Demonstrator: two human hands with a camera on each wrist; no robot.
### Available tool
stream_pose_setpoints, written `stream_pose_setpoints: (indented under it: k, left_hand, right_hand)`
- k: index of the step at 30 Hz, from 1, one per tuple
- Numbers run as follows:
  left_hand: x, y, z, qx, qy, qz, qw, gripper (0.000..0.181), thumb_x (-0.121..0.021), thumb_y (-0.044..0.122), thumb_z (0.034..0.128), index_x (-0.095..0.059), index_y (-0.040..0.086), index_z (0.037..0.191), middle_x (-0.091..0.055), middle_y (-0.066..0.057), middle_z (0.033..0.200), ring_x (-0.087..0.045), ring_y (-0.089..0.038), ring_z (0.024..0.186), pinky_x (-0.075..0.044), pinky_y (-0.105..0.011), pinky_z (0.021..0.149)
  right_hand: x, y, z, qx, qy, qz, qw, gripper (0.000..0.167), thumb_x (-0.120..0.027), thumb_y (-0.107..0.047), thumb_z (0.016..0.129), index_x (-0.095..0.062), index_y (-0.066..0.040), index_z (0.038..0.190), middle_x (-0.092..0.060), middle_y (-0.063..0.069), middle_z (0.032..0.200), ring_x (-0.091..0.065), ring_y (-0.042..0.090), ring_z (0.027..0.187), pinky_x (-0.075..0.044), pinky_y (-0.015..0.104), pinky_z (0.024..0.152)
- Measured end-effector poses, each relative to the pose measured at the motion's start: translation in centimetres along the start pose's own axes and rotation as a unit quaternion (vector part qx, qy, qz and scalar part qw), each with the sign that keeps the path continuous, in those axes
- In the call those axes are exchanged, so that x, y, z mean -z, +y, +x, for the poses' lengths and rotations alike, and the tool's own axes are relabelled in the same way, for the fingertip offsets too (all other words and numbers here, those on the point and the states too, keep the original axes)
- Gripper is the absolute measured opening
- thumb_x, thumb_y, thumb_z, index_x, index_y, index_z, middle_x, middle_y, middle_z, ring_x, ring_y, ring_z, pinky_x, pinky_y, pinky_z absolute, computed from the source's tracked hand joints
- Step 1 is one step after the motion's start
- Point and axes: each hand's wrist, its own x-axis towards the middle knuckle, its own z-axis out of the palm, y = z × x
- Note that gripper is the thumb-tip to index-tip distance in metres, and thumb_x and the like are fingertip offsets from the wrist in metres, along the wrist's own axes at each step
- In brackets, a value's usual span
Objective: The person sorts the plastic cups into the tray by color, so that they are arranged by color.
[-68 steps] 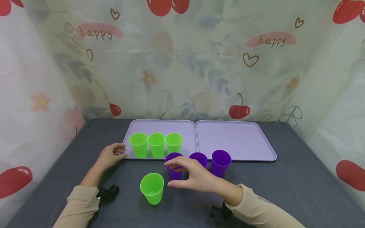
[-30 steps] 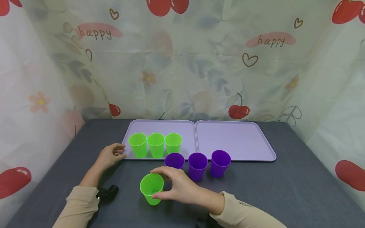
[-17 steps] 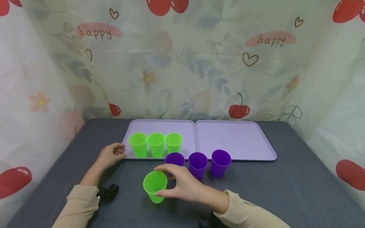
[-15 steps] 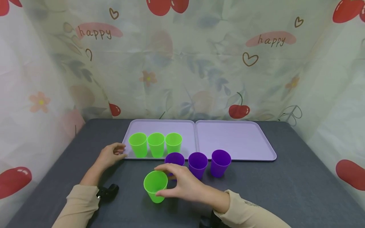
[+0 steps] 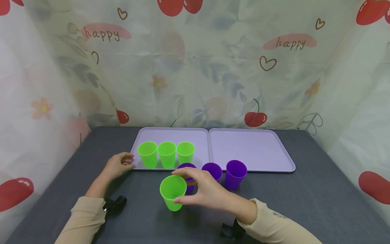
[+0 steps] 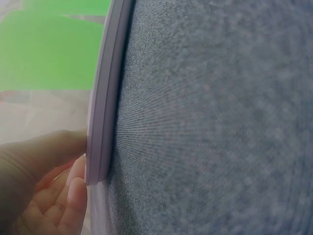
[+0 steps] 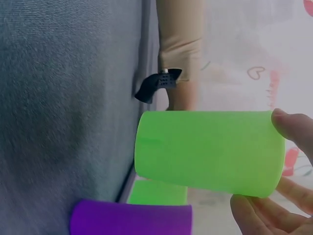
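My right hand (image 5: 207,189) pinches a green cup (image 5: 172,193) near its rim, between thumb and fingers. In the right wrist view the green cup (image 7: 208,152) is held near its rim by the right hand (image 7: 288,181), with a gap between its base and the dark cloth. My left hand (image 5: 117,166) grips the front left corner of the left lilac tray (image 5: 201,135); the left wrist view shows thumb and fingers of the left hand (image 6: 54,181) at the tray rim (image 6: 102,107). Three green cups (image 5: 166,155) stand in a row on that tray.
Three purple cups (image 5: 235,174) stand in front of the trays, two partly behind the right hand. The right lilac tray (image 5: 250,149) adjoins the left one and holds nothing. A patterned curtain (image 5: 195,67) hangs behind the dark table (image 5: 304,196).
My right hand came to the front green cup, took hold of its rim, and has moved it rightward and away from the table's front. The left hand has stayed at the tray corner.
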Motion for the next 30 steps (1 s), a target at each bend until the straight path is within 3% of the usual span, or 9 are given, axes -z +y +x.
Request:
stream_pose_setpoints:
  k: [12,21,30]
  left_hand:
    - [-0.1,-0.2,0.1,0.0,0.002,0.002,1.0,0.04,-0.068,0.011,0.083,-0.056,-0.009,0.116,-0.061,-0.029,0.114,-0.06,-0.039,0.103,-0.05,-0.049,0.088]
    - [-0.1,-0.1,0.1,-0.003,0.004,0.004,1.0,0.04,-0.069,0.011,0.082,-0.056,-0.01,0.114,-0.062,-0.029,0.111,-0.06,-0.04,0.101,-0.05,-0.048,0.086]
    - [-0.1,0.0,0.1,0.0,0.005,0.009,0.9999,0.04,-0.068,0.012,0.0828,-0.056,-0.01,0.115,-0.062,-0.029,0.112,-0.059,-0.04,0.101,-0.05,-0.049,0.087]
  right_hand:
    - [3.7,-1.9,-0.2,-0.009,0.015,-0.002,0.9998,0.058,-0.08,-0.018,0.072,-0.055,-0.009,0.123,-0.064,0.003,0.116,-0.063,0.015,0.104,-0.054,0.022,0.083]
    - [6.3,-2.5,-0.4,-0.015,0.057,-0.024,0.998,0.058,-0.081,-0.017,0.07,-0.056,-0.011,0.122,-0.064,0.002,0.119,-0.063,0.015,0.104,-0.054,0.024,0.084]
    - [8.2,-2.3,-0.6,-0.013,0.072,-0.07,0.9948,0.058,-0.081,-0.019,0.071,-0.056,-0.012,0.123,-0.065,0.001,0.118,-0.063,0.013,0.099,-0.055,0.024,0.081]
